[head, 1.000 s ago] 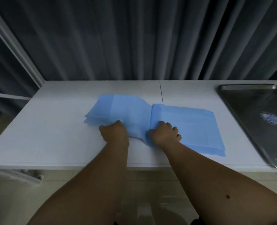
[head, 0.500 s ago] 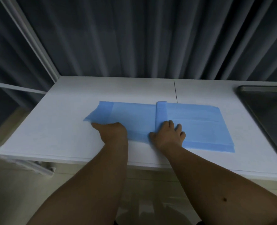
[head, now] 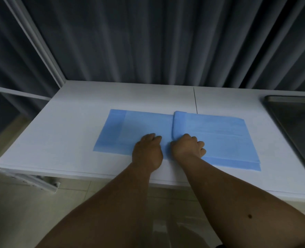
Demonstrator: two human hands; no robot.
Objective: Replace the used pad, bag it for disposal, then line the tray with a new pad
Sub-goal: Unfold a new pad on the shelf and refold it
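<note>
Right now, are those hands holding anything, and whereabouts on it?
Both hands are on the blue pad, at its near edge by the middle fold. The right hand grips the fold's near end; the left hand rests beside it, its fingers hidden.

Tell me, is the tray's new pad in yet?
Not yet. The tray looks bare, so the old pad seems to be out already; no bag is in view. Right now both hands, left hand and right hand, are unfolding the blue pad on the table. Laying it in the tray is left.
</note>
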